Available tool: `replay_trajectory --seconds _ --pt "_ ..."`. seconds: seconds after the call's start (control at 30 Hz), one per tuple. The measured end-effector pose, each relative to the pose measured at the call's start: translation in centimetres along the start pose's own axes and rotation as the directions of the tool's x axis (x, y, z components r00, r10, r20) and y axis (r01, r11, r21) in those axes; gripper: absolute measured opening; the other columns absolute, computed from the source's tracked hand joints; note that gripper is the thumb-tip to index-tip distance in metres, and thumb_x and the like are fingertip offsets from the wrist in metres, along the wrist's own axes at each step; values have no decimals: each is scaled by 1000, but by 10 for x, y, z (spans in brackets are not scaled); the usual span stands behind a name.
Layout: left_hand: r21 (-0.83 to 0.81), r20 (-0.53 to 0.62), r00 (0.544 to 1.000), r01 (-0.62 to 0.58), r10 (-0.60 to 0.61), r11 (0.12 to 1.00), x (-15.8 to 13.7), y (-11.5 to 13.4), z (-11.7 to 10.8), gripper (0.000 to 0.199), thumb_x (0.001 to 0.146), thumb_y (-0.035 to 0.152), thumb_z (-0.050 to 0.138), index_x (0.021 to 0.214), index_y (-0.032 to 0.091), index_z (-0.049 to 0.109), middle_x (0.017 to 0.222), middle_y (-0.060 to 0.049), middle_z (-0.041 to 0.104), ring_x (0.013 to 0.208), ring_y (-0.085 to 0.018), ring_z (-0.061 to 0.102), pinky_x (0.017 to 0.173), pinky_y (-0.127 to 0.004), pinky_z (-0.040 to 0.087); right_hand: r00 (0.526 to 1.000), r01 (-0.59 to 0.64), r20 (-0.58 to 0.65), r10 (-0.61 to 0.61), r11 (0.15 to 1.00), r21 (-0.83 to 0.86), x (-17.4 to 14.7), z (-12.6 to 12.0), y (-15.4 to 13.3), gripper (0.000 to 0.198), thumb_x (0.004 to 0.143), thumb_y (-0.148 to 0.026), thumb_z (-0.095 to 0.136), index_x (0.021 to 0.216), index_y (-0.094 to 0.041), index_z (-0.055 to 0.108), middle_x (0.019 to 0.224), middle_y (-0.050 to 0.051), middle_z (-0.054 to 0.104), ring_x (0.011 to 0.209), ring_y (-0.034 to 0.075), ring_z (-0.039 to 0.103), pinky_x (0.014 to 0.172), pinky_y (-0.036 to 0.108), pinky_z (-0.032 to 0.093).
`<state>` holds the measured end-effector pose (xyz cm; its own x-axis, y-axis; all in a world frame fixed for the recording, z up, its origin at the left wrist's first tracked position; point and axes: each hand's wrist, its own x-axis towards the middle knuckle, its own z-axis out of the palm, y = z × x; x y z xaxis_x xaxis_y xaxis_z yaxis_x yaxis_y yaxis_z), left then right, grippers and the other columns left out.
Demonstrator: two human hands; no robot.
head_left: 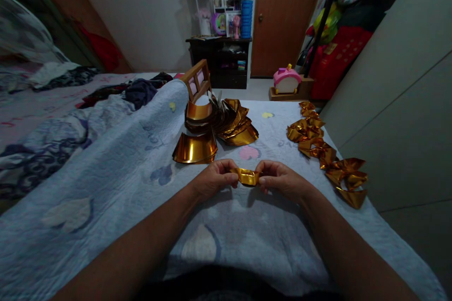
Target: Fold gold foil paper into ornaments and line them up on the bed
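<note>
A small folded piece of shiny gold paper (pixel 248 177) hangs between my hands, just above the blue bedspread. My left hand (pixel 218 178) pinches its left end between thumb and fingers. At the opposite end, my right hand (pixel 278 179) grips it the same way. Beyond my left hand lie curved sheets of gold paper (pixel 196 146), with more stacked and fanned sheets (pixel 240 124) behind them. Folded gold paper pieces (pixel 318 149) form a loose row along the right side of the bedspread.
The blue bedspread (pixel 116 197) has heart patterns. Crumpled bedding (pixel 70 127) lies on the left. A wooden rail (pixel 196 80) stands behind the sheets. A pale cabinet wall (pixel 399 103) borders the right side. Farther back are a pink toy (pixel 287 81), a dark shelf (pixel 219 63) and a door (pixel 284 19).
</note>
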<state>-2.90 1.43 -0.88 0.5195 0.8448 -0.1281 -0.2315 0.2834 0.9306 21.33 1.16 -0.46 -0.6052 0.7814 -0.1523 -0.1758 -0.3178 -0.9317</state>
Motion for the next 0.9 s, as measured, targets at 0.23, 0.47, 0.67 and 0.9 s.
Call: replay_trajectory --seconds 0.23,0.47,0.67,0.9 --pt "-67 12 1000 -13 13 998 2 -1 -1 38 67 38 91 80 13 66 71 -2 69 62 -11 61 61 -22 45 1000 -1 -17 1 1000 -30 -1 -1 -2 33 71 -38 88 86 -17 66 72 -2 65 57 9 56 53 21 42" --pt "-105 -20 999 -33 31 994 4 -2 -2 39 65 37 92 81 14 66 73 -2 70 65 -13 64 64 -24 49 997 55 -49 -58 996 -72 -2 -4 -4 31 73 -38 86 84 -16 67 72 -2 64 59 9 56 56 22 42" --pt "-92 -70 997 -48 41 995 3 0 2 41 62 38 94 77 13 66 70 -1 69 62 -11 63 62 -23 47 994 87 -57 -93 991 -106 -1 -3 -3 28 76 -38 85 81 -18 66 69 -2 63 59 10 53 56 23 40" --pt "-54 -98 994 -50 44 997 3 1 3 39 62 38 94 77 13 67 67 -1 70 60 -10 61 62 -21 47 989 112 -76 -126 980 -163 -1 -3 -4 28 78 -39 82 81 -17 66 68 -2 62 60 11 53 58 24 39"
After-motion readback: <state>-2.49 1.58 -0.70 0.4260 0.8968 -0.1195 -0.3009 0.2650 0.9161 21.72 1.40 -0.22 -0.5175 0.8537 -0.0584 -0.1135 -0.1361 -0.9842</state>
